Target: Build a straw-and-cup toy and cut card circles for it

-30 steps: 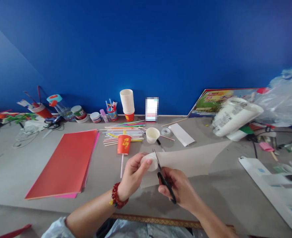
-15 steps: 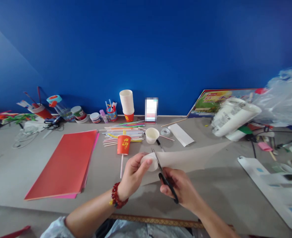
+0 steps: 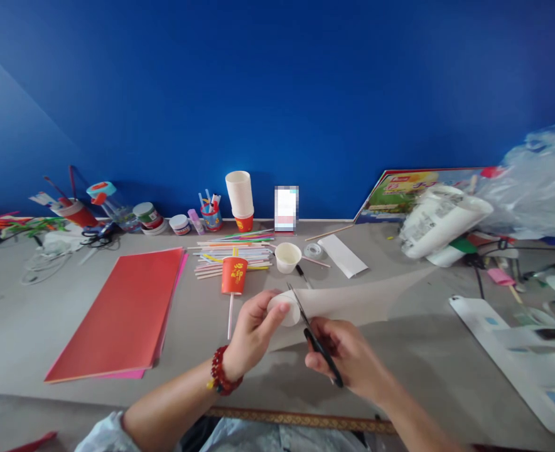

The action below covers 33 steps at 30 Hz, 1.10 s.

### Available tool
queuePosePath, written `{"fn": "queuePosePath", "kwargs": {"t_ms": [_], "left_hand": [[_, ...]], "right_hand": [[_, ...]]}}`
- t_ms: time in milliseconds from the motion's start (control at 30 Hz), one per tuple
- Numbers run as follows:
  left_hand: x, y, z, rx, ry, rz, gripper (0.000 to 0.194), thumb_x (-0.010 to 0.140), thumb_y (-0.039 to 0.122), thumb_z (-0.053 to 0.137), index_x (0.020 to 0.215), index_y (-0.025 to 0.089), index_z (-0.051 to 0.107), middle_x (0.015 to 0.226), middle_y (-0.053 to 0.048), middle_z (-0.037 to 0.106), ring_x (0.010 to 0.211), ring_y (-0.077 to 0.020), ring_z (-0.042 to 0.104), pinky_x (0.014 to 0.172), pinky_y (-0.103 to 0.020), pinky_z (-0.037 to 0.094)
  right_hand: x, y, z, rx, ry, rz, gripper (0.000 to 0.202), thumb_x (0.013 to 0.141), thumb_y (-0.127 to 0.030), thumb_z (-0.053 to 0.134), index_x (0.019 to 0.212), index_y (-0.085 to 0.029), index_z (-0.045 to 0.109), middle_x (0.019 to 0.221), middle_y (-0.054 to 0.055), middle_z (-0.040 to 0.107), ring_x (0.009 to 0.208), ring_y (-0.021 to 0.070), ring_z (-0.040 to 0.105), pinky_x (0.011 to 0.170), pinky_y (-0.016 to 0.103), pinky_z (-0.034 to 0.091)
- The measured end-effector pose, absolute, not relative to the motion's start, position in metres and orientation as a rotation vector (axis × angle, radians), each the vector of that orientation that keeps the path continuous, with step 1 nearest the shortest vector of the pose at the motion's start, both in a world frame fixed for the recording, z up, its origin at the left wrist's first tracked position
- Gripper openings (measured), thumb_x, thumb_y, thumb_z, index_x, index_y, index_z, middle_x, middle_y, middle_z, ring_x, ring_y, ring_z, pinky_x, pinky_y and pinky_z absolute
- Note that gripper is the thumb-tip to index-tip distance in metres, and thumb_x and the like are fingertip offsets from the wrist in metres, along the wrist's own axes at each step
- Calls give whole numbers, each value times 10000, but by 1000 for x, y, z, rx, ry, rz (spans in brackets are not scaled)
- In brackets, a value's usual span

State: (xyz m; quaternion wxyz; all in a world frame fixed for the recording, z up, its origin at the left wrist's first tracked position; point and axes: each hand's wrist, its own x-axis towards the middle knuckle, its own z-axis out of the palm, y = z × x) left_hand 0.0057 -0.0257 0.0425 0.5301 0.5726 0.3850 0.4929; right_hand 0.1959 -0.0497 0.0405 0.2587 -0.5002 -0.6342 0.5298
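Blue wall backs a grey table (image 3: 400,351). Near its front edge, the left hand (image 3: 253,329) grips a white paper cup (image 3: 284,309), and the right hand (image 3: 348,358) grips black scissors (image 3: 312,333) pointing up-left, away toward the wall. Gold characters on the red cup (image 3: 234,275) are unreadable.

Illegible gold characters on red cup (image 3: 234,275)

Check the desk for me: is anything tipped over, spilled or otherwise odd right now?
One thing: an orange paper cup stands upside down with a straw poking out beneath it. Otherwise only craft clutter; nothing looks spilled. The left hand holds a white cup, and the right hand works scissors at it.
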Motion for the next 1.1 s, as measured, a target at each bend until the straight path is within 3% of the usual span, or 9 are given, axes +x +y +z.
{"fn": "queuePosePath", "kwargs": {"t_ms": [833, 1100], "left_hand": [[6, -27, 43, 1388, 905, 1144, 249, 943, 346, 550, 802, 156, 628, 777, -8, 588, 712, -119, 491, 664, -217, 406], [5, -28, 42, 1436, 930, 1099, 294, 935, 390, 547, 795, 147, 636, 757, -17, 579, 697, -126, 473, 646, -223, 401]], "right_hand": [[210, -48, 34, -1327, -1850, 1375, 616, 694, -783, 604, 616, -196, 433, 563, -50, 380, 531, 96, 313, 477, 235, 216], [206, -55, 45, -1314, -1684, 1613, 550, 680, -706, 685, 678, -196, 479, 575, -45, 432, 487, 89, 348, 430, 219, 265]]}}
